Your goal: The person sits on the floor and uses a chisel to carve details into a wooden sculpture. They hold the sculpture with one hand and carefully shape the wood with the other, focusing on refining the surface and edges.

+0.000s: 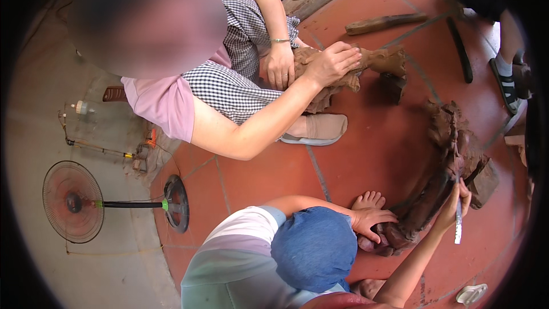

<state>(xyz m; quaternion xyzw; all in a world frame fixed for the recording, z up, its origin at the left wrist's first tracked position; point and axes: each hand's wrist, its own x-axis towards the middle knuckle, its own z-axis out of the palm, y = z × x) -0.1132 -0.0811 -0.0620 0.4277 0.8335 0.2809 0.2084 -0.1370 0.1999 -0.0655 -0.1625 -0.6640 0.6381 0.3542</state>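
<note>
Neither my left hand nor my right hand shows in the head view; the hands here belong to two other people. At the bottom, a person in a blue cap (314, 249) rests one hand (372, 221) on the near end of a dark brown carved wooden piece (426, 194). Their other hand (456, 199) grips a slim tool with a pale handle (458, 226), its tip against the carving. Across from them, a seated person in checked trousers (229, 88) has both hands at a lighter brown carved piece (384, 60); whether they hold a tool is hidden.
Red floor tiles (257, 180) lie under everything. On the left stands a fan (73, 201) with a round base. A wooden stick (386, 23) and a dark strip (459, 50) lie toward the far side. Another person's sandalled foot (505, 83) is at the right.
</note>
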